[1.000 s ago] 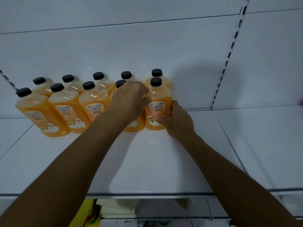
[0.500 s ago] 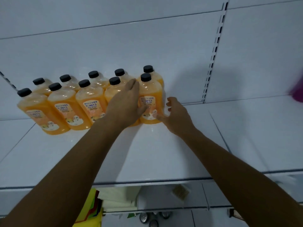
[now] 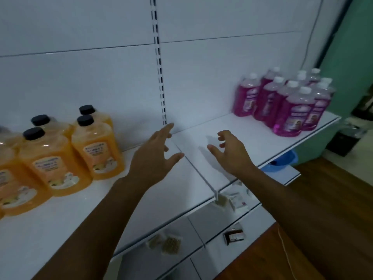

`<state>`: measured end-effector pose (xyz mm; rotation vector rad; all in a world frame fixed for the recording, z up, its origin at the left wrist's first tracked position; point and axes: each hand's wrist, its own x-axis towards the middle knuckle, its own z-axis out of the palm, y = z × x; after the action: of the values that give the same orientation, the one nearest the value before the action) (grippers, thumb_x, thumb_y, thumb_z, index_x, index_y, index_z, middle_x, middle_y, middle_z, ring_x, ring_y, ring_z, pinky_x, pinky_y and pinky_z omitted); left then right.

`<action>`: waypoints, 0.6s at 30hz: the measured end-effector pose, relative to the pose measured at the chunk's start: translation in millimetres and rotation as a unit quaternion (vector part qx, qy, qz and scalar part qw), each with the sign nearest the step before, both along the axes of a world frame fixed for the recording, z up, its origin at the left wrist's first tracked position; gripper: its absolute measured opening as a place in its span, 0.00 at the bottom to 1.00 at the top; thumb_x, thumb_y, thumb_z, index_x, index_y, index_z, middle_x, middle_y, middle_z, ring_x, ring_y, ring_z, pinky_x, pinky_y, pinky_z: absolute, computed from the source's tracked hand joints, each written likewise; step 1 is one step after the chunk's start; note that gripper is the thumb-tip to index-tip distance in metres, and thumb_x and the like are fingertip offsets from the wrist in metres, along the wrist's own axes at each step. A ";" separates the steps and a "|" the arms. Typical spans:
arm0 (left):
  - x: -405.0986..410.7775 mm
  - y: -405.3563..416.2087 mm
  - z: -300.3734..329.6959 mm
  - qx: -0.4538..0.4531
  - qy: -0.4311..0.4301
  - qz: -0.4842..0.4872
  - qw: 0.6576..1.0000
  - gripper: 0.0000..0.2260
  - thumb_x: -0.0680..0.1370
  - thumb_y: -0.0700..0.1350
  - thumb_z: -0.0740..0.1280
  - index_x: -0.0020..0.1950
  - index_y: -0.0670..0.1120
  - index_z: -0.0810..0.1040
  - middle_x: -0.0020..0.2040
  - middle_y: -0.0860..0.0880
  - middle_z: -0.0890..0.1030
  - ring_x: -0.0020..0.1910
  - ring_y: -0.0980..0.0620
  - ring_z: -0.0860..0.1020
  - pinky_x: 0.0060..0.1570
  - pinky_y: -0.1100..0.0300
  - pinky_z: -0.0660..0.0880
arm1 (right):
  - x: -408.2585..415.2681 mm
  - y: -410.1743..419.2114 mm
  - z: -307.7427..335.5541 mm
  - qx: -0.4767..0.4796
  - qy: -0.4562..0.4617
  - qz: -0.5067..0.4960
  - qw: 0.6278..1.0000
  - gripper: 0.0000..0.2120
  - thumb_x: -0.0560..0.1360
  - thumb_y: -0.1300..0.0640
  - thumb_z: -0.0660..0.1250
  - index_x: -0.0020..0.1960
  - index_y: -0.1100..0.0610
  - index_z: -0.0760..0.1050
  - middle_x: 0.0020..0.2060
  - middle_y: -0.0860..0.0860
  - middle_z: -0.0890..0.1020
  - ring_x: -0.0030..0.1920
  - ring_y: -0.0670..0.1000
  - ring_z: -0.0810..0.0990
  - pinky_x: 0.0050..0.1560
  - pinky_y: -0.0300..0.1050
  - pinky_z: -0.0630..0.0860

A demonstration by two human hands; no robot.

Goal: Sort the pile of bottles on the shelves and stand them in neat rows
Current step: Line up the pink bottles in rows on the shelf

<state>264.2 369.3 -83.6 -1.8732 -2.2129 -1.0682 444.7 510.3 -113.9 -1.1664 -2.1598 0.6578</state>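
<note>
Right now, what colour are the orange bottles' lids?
Black caps, clearest in the head view.

The orange bottles [image 3: 50, 158] run off the picture's left edge, so their count is unclear. The purple bottles [image 3: 290, 106] are blurred, their labels unreadable and rear ones partly hidden.

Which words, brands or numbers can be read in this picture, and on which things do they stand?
No text can be read with certainty.
Orange bottles: dark print on pale labels, too blurred to read.
Purple bottles: labels with a light band of print, too blurred to read.
Small packets on the lower shelf: marks too small to read.
White back panel: no text.
</note>
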 end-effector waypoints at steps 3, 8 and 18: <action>23.8 31.5 2.7 -0.012 -0.004 -0.057 0.998 0.35 0.73 0.54 0.72 0.76 0.53 0.60 0.64 0.52 0.75 0.49 0.56 0.77 0.51 0.57 0.75 | 34.3 17.5 6.8 0.006 0.009 -0.049 0.999 0.25 0.75 0.47 0.68 0.67 0.58 0.67 0.61 0.54 0.76 0.55 0.51 0.77 0.54 0.45 0.73; 64.8 87.1 4.8 -0.028 -0.021 -0.118 0.992 0.33 0.73 0.54 0.72 0.75 0.53 0.62 0.61 0.53 0.76 0.50 0.55 0.77 0.54 0.55 0.76 | 85.9 51.5 9.3 0.015 0.018 -0.110 0.994 0.23 0.76 0.48 0.68 0.66 0.57 0.69 0.59 0.53 0.77 0.53 0.51 0.77 0.51 0.44 0.73; 159.0 225.6 -2.9 -0.099 -0.056 -0.152 0.982 0.32 0.74 0.54 0.71 0.74 0.50 0.62 0.63 0.51 0.76 0.54 0.54 0.76 0.56 0.58 0.74 | 181.4 168.3 36.0 0.159 0.105 -0.200 0.961 0.25 0.73 0.51 0.72 0.64 0.57 0.67 0.58 0.54 0.73 0.59 0.54 0.72 0.59 0.54 0.73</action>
<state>423.2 594.9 -86.5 -2.3519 -2.2161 -1.0490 626.1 678.6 -77.9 -1.2412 -1.7044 0.2317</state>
